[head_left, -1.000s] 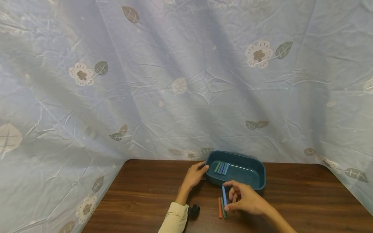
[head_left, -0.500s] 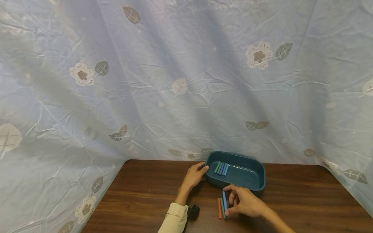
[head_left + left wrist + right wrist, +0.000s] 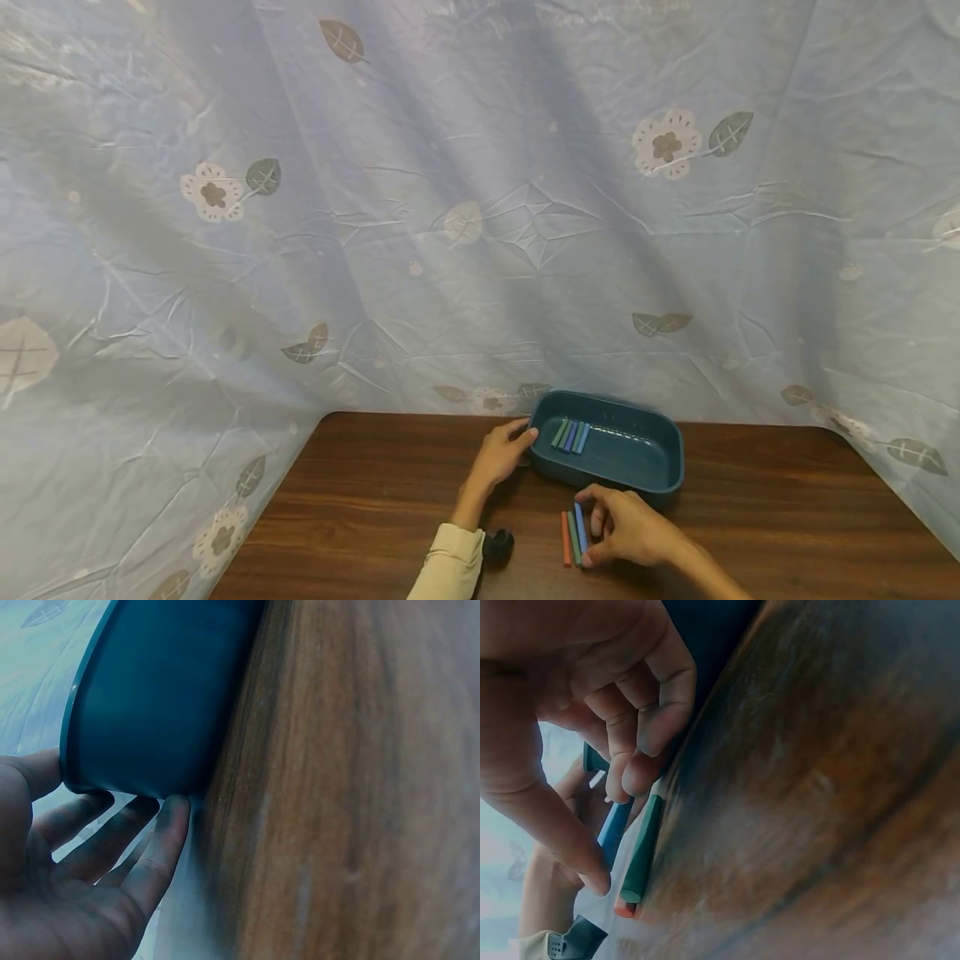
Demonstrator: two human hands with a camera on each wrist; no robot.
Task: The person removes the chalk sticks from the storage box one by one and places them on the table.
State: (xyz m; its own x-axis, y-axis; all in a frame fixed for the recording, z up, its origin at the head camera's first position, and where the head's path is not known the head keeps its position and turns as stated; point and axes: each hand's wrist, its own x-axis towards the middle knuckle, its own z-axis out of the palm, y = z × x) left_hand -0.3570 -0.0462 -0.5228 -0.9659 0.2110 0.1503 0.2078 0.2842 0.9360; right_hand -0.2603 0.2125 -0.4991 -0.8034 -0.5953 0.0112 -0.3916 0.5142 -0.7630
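My right hand pinches a blue crayon lengthwise, thumb at its near end and index finger at its far end. The crayon is beside a green crayon and a red-orange crayon on the table. In the right wrist view, the green crayon hides most of the red-orange one, and fingers cover part of the blue crayon. My left hand touches the left end of a dark teal basin. Its straight fingertips meet the end wall while the thumb is at the rim.
Several green and blue crayons lie side by side at the basin's left end. A black strap-like device is at the left wrist. The brown wooden table meets a pale flowered sheet behind and beside it.
My right hand has come lower and nearer to me with the blue crayon, bringing it down beside the green one. The left hand and the basin stay in place.
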